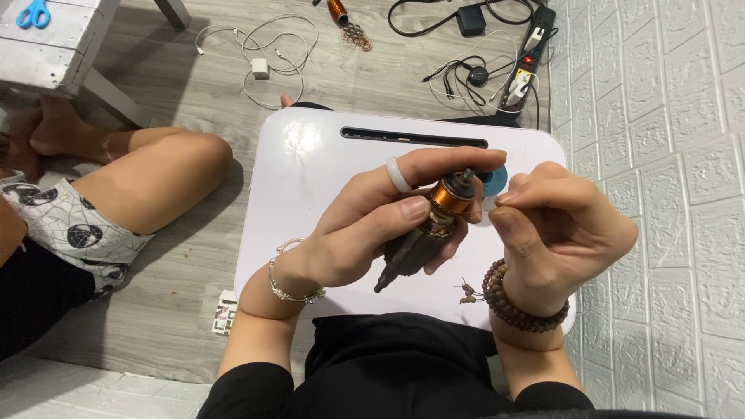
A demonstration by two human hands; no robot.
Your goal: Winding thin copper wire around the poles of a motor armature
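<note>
Wood-look floor (pixel 178 310), with a white lap worktop (pixel 310 178) across the seated person's legs; a second person's bare knee (pixel 167 174) lies just beside its left edge.

Left hand (pixel 372 225) — fingers clamped around a motor armature (pixel 434 221), held above the worktop middle, tilted, its dark shaft end pointing down toward the person and its copper-wound end up and to the right. The thumb presses on the copper winding (pixel 452 194); the forefinger arches over the top.

Right hand (pixel 559 225) — fingers together in a pinch at the armature's upper end, closed on what appears to be a fine wire or thin clear strip (pixel 485 203); too slight to tell which.

A blue disc (pixel 494 180) lies on the worktop behind the armature, partly hidden.

Risk, as judged: the pinched strand looks thin, so a sharp pull or a turn of the left wrist could snap or kink it. The armature is carried by one hand only; a loosened grip would drop it onto the worktop. Loose cables (pixel 264 66) and a power strip (pixel 528 54) lie on the floor well apart, no immediate hazard.
</note>
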